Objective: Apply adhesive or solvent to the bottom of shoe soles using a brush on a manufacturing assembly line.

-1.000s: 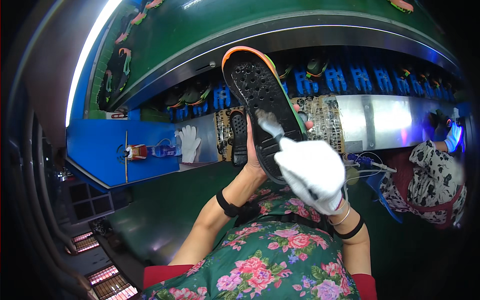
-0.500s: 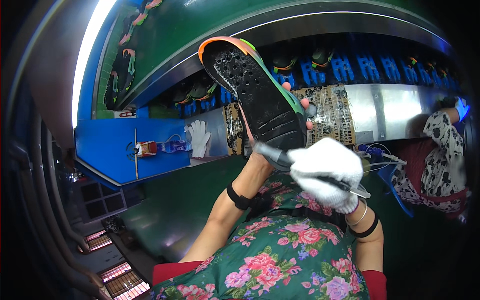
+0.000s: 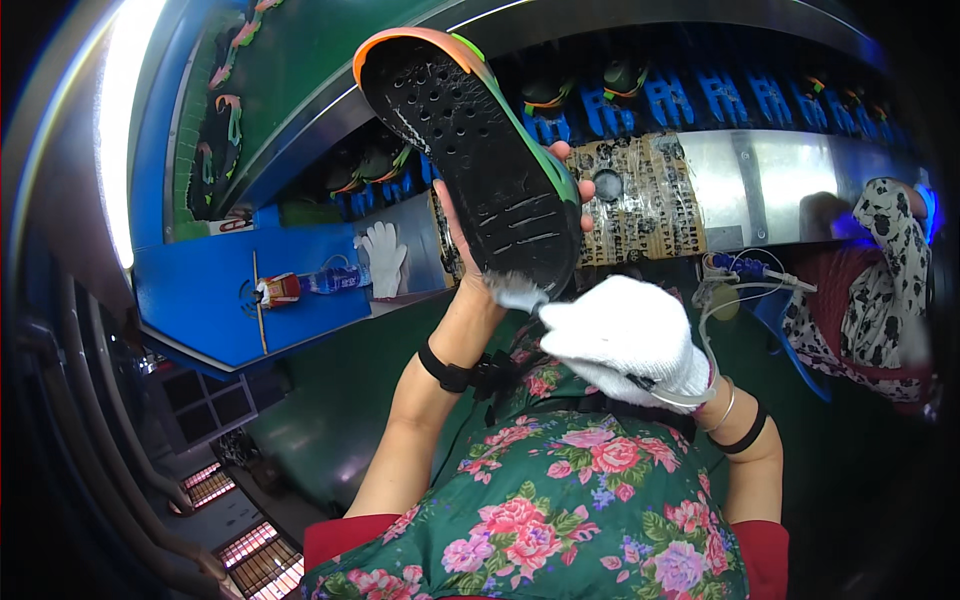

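My bare left hand (image 3: 458, 235) holds up a shoe sole (image 3: 505, 200), gripping it from beneath and along both edges. Its black face is turned toward me, with round holes at the far end and grooves at the near end. An orange-to-green rim edges it. In my right hand (image 3: 630, 330), covered by a white knit glove, is a brush (image 3: 515, 292). The bristles are at the sole's near end, by its lower left edge; whether they touch is blurred. A thin clear tube (image 3: 710, 345) runs up from beside the gloved wrist.
Beyond the sole, a line carries several blue racks (image 3: 670, 105) with shoe parts. Taped cardboard (image 3: 645, 200) covers part of the metal ledge. A blue table (image 3: 210, 300) at left holds a bottle (image 3: 335, 280) and a spare glove (image 3: 384, 260). Another person's patterned sleeve (image 3: 885, 240) is at right.
The sole and my left hand have shifted up and left in view. My gloved hand has moved left with the brush, whose bristles now show at the sole's near end.
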The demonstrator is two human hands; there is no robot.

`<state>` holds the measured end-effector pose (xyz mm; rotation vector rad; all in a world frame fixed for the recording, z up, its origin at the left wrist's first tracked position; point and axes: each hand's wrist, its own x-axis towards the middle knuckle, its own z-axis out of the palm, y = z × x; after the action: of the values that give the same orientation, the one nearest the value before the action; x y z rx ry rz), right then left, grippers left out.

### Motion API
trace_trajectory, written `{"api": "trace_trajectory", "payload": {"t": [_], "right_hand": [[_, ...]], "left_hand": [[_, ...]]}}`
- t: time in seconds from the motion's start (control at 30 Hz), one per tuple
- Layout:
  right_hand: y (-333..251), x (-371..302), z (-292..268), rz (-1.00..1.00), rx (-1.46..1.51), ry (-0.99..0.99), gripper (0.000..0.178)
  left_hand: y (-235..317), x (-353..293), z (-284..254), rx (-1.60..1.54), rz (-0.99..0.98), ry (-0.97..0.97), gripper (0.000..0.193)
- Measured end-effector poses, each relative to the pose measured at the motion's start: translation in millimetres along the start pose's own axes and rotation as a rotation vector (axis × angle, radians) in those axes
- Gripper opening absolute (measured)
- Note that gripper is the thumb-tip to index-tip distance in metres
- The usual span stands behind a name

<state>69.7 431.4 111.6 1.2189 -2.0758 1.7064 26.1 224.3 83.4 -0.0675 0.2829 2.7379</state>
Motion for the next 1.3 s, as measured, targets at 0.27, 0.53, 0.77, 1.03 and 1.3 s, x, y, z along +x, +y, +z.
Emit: {"api": "trace_trajectory", "payload": {"t": [0.27, 0.53, 0.77, 1.03, 1.3], "right_hand": [[11.6, 2.2, -1.8, -0.009, -0.045, 0.013, 0.03], [-8.8, 12.8, -7.3, 0.205, 0.082, -0.128, 0.025], [-9.0, -0.7, 11.2, -0.109, -0.019, -0.234, 0.035], [-5.7, 11.3, 11.4, 0.073, 0.08, -0.148, 0.028], [11.9, 38.8, -20.2, 0.255, 0.037, 0.048, 0.018]], "left_hand": [[13.4, -3.6, -8.1, 0.088, -0.129, -0.096, 0.102], [32.3, -11.6, -3.7, 0.231, -0.27, -0.131, 0.089], [56.7, -17.7, -16.6, 0.555, -0.364, 0.115, 0.086], [60.8, -17.8, -13.6, 0.617, -0.27, 0.244, 0.078], [28.9, -15.8, -4.5, 0.256, -0.186, 0.364, 0.061]]}}
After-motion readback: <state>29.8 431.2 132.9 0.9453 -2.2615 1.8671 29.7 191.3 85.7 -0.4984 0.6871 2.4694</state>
